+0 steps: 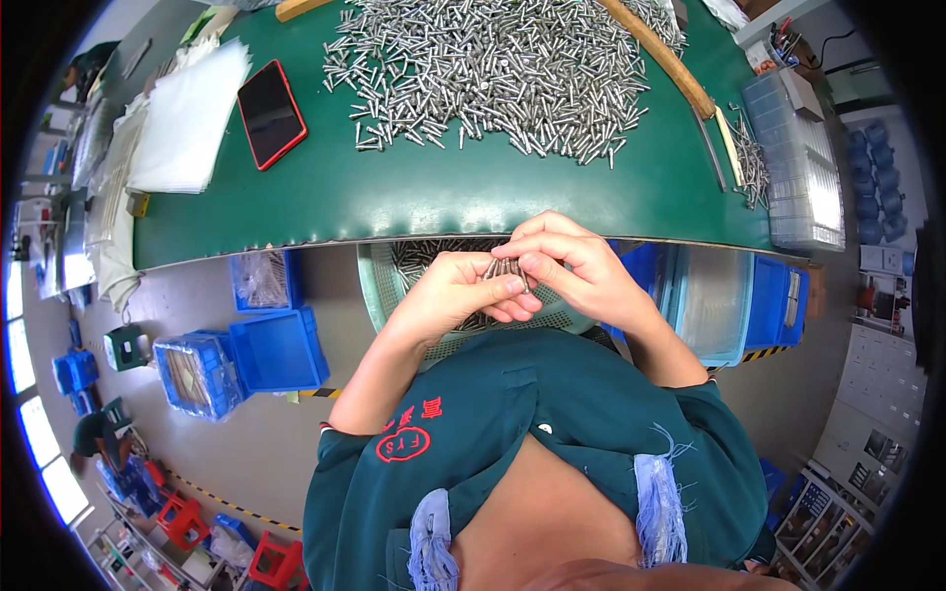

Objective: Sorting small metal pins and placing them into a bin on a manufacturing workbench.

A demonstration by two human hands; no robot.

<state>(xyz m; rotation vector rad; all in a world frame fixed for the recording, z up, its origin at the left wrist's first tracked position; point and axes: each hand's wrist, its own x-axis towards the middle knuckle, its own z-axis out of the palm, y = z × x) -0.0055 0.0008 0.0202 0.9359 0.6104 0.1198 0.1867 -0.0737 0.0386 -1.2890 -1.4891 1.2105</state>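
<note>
Metal pins (509,267) are finger-gripped by the left hand (455,284) and right hand (569,260) above the near basket (369,284), probably against spillage.

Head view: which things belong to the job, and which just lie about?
Likely in use:
small slim metal pieces between left hand and right hand
heap of silvery metal pieces on the green tabletop
pale green perforated plastic basket below the hands

Apparently lying about:
black phone with red edge
stacked white sheets
</note>
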